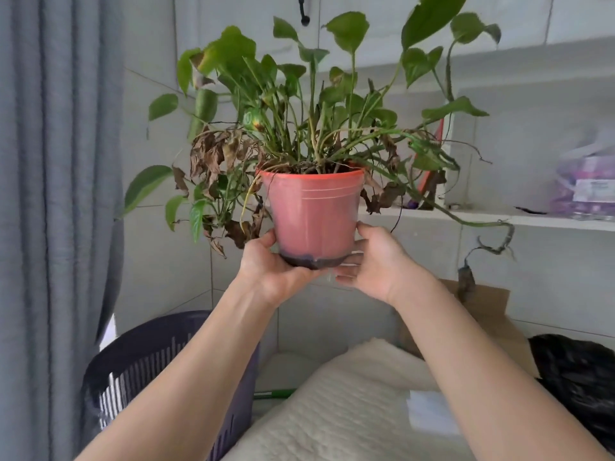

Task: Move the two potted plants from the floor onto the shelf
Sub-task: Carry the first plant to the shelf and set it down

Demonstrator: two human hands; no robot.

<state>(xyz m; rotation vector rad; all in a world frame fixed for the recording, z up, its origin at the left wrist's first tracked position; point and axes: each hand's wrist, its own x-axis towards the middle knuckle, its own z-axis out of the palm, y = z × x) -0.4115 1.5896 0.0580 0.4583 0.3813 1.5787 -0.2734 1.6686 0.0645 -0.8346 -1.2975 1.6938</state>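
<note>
Both hands cup the base of the terracotta-coloured pot [312,211], the left hand [269,264] under its lower left and the right hand [376,261] at its lower right, fingers [346,261] curled closed around the bottom. It is held in mid-air, left of the white shelf [499,218], where a plastic bag [585,181] sits, with a trailing vine [492,241] drooping across the shelf's edge. The pot stands upright, leaves pointing up, above a dark laundry basket [139,371] and a cream cushion [332,410].

pot [312,211] terracotta-pink – leaves [233,51] green, some brown
</note>
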